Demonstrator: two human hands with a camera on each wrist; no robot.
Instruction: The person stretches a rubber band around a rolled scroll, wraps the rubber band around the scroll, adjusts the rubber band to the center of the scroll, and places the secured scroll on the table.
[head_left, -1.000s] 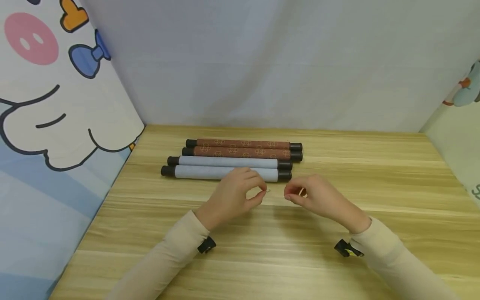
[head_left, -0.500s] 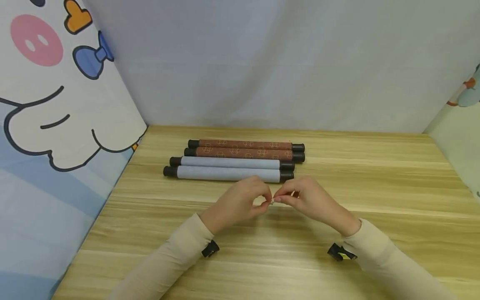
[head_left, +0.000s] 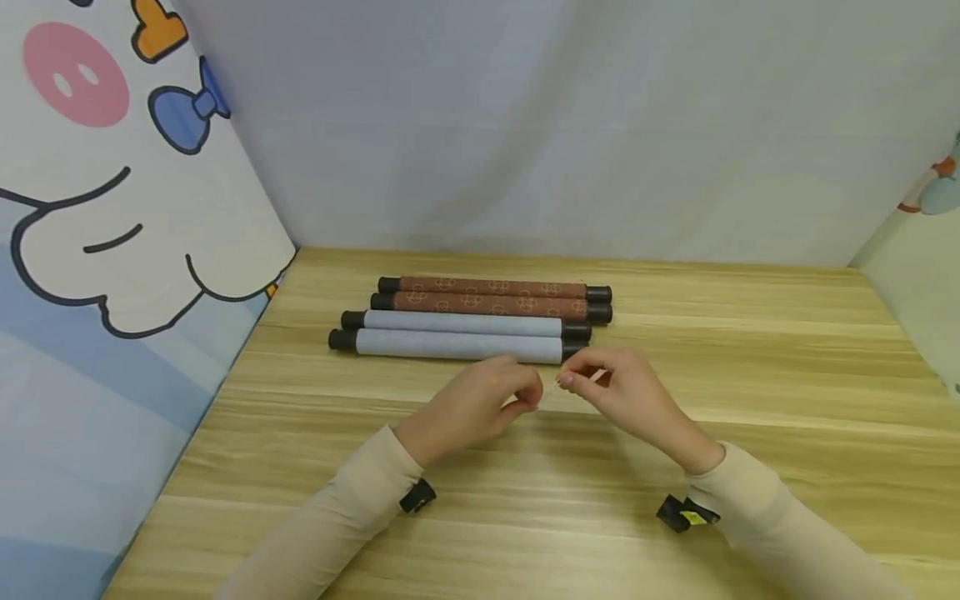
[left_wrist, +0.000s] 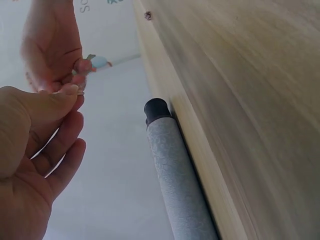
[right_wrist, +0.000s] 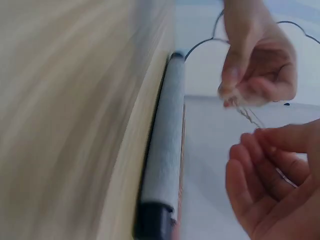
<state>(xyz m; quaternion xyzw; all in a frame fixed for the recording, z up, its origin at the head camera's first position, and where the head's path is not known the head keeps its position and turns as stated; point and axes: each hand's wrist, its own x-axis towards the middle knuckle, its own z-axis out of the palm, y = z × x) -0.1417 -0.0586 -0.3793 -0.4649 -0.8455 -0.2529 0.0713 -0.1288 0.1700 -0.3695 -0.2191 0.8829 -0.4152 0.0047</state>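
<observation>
The left hand (head_left: pixel 474 407) pinches a thin string (right_wrist: pixel 243 113) (blurred in places), just in front of the pale roll (head_left: pixel 457 344); the right hand (head_left: pixel 632 402) pinches it too. The fingertips, together a moment ago, have parted, leaving the string drawn out between both grips.

cord (right_wrist: pixel 243 112): fibre-like | near roll (head_left: pixel 457 344): matt, finely textured | black end cap (left_wrist: pixel 157 107): smooth, plastic-looking | tabletop (head_left: pixel 510 517): wood-grained, smooth | backdrop (head_left: pixel 525 125): cloth
</observation>
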